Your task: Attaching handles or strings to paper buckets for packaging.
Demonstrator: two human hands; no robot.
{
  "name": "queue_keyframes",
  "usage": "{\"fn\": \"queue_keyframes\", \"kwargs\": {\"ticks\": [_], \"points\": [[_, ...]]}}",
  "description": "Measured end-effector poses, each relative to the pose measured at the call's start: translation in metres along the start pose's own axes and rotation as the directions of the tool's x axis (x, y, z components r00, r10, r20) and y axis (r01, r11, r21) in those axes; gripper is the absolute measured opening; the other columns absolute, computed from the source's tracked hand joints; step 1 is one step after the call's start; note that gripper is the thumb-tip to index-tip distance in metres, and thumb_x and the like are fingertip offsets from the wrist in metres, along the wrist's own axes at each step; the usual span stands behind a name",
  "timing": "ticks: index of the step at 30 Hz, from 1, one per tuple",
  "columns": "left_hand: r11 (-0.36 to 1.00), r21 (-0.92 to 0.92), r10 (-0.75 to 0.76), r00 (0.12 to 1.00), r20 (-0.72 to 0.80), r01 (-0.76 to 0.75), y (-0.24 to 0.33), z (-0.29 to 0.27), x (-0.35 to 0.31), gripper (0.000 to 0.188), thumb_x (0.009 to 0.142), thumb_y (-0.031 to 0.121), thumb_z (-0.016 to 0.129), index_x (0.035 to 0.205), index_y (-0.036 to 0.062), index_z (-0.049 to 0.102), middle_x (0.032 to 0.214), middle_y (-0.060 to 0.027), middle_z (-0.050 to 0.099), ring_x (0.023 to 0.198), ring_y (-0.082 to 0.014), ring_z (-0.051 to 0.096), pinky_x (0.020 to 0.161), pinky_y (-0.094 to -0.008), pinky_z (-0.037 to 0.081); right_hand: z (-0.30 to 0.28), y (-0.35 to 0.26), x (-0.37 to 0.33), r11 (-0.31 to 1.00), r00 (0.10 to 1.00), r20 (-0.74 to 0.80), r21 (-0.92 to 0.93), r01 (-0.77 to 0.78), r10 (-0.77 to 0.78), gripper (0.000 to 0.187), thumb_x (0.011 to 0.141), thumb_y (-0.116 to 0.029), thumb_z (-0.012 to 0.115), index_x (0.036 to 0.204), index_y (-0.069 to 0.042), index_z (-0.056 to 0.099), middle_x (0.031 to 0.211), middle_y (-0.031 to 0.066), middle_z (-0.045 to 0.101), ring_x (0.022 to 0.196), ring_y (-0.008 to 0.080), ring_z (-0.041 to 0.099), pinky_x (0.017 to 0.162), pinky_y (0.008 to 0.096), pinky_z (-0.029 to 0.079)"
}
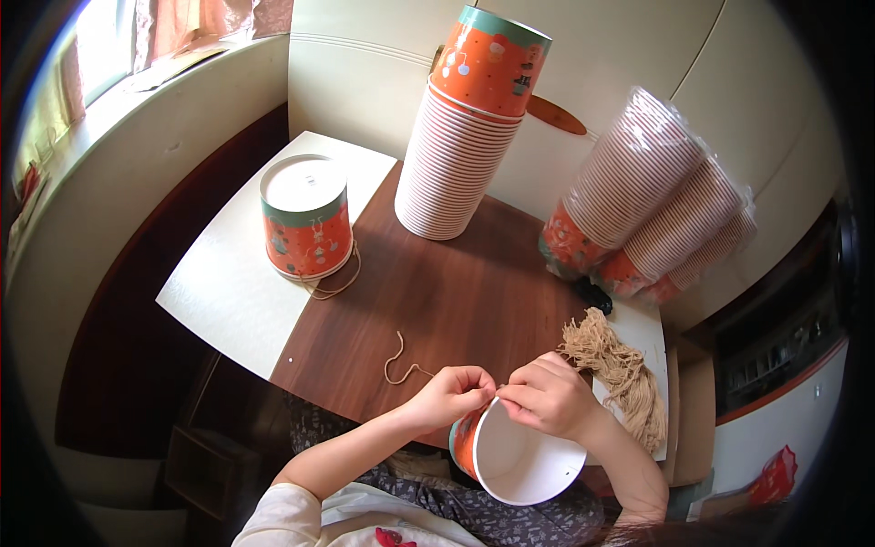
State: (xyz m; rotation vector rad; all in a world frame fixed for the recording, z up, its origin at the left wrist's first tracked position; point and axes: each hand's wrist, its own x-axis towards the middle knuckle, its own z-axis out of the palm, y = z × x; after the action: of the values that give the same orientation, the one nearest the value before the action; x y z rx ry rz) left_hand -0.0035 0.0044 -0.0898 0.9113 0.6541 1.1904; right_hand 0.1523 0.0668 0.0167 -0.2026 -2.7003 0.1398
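An orange and green paper bucket (pixel 524 469) leans in my lap, its white open mouth turned up toward me. A small hole shows in its wall near the rim at the lower right. My left hand (pixel 456 397) and my right hand (pixel 547 397) meet at the rim's upper left, both closed in a pinch. Tan string (pixel 398 366) runs from my left fingers onto the brown tabletop, its loose end curled. Where the fingertips meet, the string is mostly hidden, but both hands appear to pinch it at the rim.
An upside-down bucket (pixel 307 219) with a string handle stands at the left. Behind rises a tall stack of nested buckets (pixel 460 155). Plastic-wrapped stacks (pixel 638 191) lean at the right. A bundle of tan strings (pixel 620 374) lies on the table (pixel 428 292) beside my right hand.
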Motion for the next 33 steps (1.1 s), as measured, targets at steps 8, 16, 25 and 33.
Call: {"fn": "queue_keyframes", "kwargs": {"ticks": [8,16,25,33], "points": [[0.980,-0.144,0.148,0.986,0.072,-0.136,-0.012,-0.002,-0.001,0.007,0.091,0.009,0.048,0.090,0.0040,0.052,0.080,0.0033,0.053,0.070,-0.0014,0.049,0.061,-0.0167,0.042,0.009,-0.001,-0.003,0.990,0.989,-0.041,0.037,-0.137,0.139,0.023,0.061,-0.003,0.070,0.083,-0.006,0.062,0.081,0.0055,0.060,0.070,0.0229,0.060,0.064,0.0322,0.050],[0.758,0.430,0.506,0.858,0.087,-0.491,-0.003,0.001,-0.011,0.010,0.084,0.006,0.055,0.093,0.0020,0.055,0.090,-0.0058,0.053,0.076,-0.0092,0.055,0.061,-0.0232,0.047,0.011,0.009,-0.012,0.988,0.992,0.054,0.091,-0.121,0.116,0.031,0.064,-0.002,0.069,0.093,-0.004,0.057,0.086,0.0084,0.063,0.075,0.0250,0.062,0.066,0.0338,0.051],[0.098,0.834,0.649,0.670,0.361,-0.543,0.010,0.002,-0.008,0.025,0.070,0.008,0.065,0.093,0.0057,0.055,0.092,-0.0073,0.056,0.083,-0.0244,0.056,0.069,-0.0352,0.047,0.018,0.012,-0.018,0.986,0.987,0.077,0.082,-0.145,0.139,0.036,0.067,-0.003,0.070,0.096,-0.005,0.050,0.089,0.0085,0.063,0.077,0.0255,0.063,0.067,0.0334,0.051],[0.091,0.833,0.576,0.711,0.403,-0.546,0.032,-0.008,-0.011,0.019,0.069,0.008,0.064,0.087,0.0051,0.057,0.078,-0.0063,0.060,0.069,-0.0211,0.060,0.062,-0.0336,0.049,0.022,0.020,-0.024,0.991,0.994,0.046,0.086,-0.104,0.101,0.031,0.070,-0.007,0.066,0.097,-0.007,0.050,0.080,0.0084,0.060,0.072,0.0249,0.061,0.064,0.0346,0.049]]}}
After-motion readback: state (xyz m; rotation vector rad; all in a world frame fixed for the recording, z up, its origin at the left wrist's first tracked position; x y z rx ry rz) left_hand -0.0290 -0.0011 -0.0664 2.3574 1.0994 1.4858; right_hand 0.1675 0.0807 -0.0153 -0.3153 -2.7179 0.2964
